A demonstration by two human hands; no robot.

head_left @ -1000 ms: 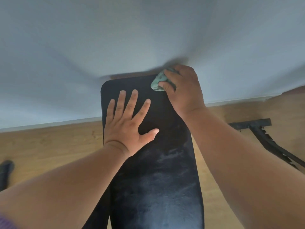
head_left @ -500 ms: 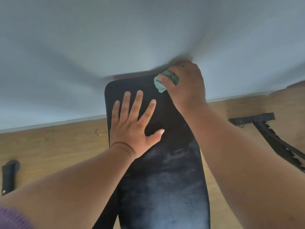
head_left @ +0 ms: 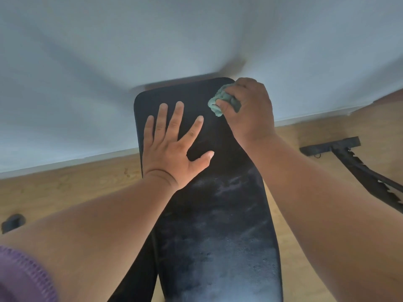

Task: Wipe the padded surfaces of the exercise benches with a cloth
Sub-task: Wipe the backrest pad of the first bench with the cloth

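Observation:
A long black padded bench runs from the bottom of the view to the wall, its near half streaked with pale dusty smears. My left hand lies flat on the pad's far left part, fingers spread and straight. My right hand grips a bunched green cloth and presses it on the pad's far right corner. Most of the cloth is hidden inside the fist.
A pale wall with a white skirting board rises just behind the bench's far end. The floor is light wood. A black toothed metal frame bar lies on the floor at right. A small dark object sits at far left.
My right hand with the cloth has shifted slightly along the pad's far right corner, the cloth bunched more in the fingers. The view has drifted a little. My left hand stays flat in place.

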